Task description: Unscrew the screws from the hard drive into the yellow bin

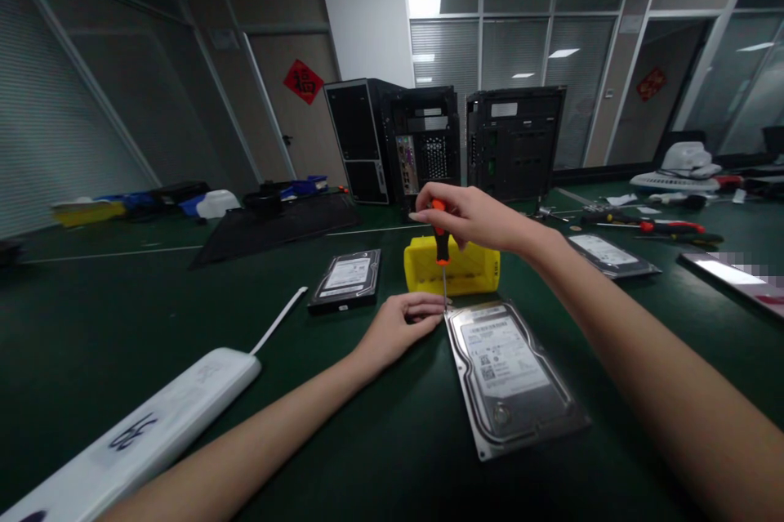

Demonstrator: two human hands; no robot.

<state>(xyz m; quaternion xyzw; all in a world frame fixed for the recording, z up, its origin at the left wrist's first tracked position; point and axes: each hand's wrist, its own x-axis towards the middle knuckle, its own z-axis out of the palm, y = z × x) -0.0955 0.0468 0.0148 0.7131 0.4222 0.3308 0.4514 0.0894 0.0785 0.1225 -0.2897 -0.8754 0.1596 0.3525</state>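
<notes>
My right hand (456,216) grips the orange and black handle of a screwdriver (442,248), which stands upright. The shaft's tip meets the far left corner of a silver hard drive (508,371) lying label side up on the table. Low on the table, my left hand (401,326) has its thumb and fingers closed at that same corner, beside the screwdriver tip. Whatever screw lies under the tip is too small to make out. Just behind the drive sits a yellow plastic tray (420,273), partly covered by my right hand and the screwdriver.
A second hard drive (348,277) lies to the left, a third hard drive (609,255) to the right. Black computer cases (367,142) stand at the back. A white power strip (140,432) fills the lower left. Pliers and other tools (658,226) lie at right, near a phone-like slab (728,273).
</notes>
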